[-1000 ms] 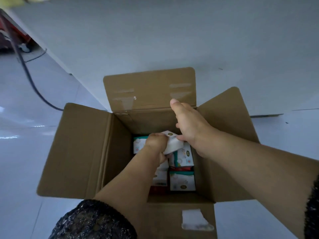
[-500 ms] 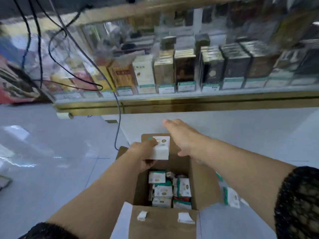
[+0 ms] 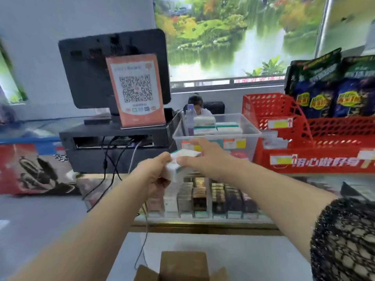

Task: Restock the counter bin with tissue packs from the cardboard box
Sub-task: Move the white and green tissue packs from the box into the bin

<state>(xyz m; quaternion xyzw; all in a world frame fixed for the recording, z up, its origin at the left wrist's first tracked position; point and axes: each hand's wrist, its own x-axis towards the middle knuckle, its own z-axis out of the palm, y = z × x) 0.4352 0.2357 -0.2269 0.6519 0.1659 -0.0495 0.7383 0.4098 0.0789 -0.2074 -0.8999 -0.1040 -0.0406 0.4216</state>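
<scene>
Our left hand [image 3: 156,175] and right hand [image 3: 205,157] clasp the tissue packs [image 3: 185,153]; we should clear the bin [image 3: 243,136] rim, then lay them flat.

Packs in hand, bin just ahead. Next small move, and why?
Probably lift the packs up and forward over the near rim of the bin. The left hand and right hand hold them in front of its near wall, below the rim in this view, so they are not yet inside.

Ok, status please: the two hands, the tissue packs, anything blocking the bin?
Left hand grips tissue packs; right hand pinches the top one. Packs short of the clear bin, not yet in. Bin's open top looks unblocked; packs already inside.
</scene>
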